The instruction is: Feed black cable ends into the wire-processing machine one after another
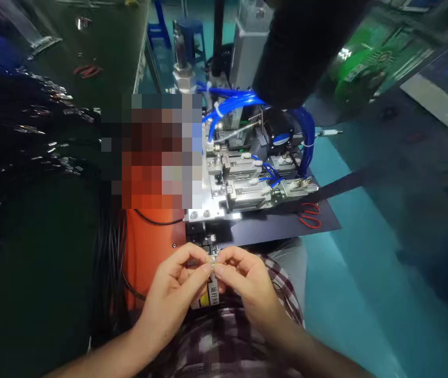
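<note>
1. Apparently, fine two-handed fingertip work on a small part [212, 266] is in hand; for the next move, a light, steady pinch would be called for.
2. Only a tiny, faintly golden glint is shown; its shape cannot be told.
3. It is pinched between thumb and fingers of the left hand [178, 278] and right hand [245, 273], above a labelled strip [213, 295].
4. Beyond, a metal machine [247, 199] is fitted with blue hoses [243, 98]; red-handled scissors [310, 213] are laid nearby.
</note>
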Available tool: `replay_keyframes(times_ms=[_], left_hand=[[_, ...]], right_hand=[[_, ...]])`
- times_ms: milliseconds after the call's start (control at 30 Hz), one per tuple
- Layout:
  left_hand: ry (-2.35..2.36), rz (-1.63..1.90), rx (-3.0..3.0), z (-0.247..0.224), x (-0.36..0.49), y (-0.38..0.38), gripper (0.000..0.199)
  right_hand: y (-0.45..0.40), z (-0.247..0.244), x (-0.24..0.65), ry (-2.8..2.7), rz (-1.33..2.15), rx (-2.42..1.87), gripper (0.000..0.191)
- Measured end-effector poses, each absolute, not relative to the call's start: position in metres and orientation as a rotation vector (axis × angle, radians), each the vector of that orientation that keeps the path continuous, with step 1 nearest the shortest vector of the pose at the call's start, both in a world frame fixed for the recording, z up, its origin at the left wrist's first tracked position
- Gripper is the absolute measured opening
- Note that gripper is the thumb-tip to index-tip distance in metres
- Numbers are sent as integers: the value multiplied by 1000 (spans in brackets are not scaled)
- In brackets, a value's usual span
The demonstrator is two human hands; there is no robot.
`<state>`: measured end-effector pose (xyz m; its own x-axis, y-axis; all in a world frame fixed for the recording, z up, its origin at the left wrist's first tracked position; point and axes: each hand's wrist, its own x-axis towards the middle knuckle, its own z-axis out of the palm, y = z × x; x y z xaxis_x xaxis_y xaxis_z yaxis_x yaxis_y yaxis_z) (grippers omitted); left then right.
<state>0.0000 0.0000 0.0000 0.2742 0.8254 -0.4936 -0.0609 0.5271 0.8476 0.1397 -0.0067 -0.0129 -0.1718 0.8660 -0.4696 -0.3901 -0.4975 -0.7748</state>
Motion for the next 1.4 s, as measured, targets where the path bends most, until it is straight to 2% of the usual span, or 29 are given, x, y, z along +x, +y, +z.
replay_keyframes(times_ms=[1400], left_hand=[[1124, 678, 776, 1, 1, -1, 18]], right_hand=[[-7, -16, 144, -675, 1731, -1176, 12]])
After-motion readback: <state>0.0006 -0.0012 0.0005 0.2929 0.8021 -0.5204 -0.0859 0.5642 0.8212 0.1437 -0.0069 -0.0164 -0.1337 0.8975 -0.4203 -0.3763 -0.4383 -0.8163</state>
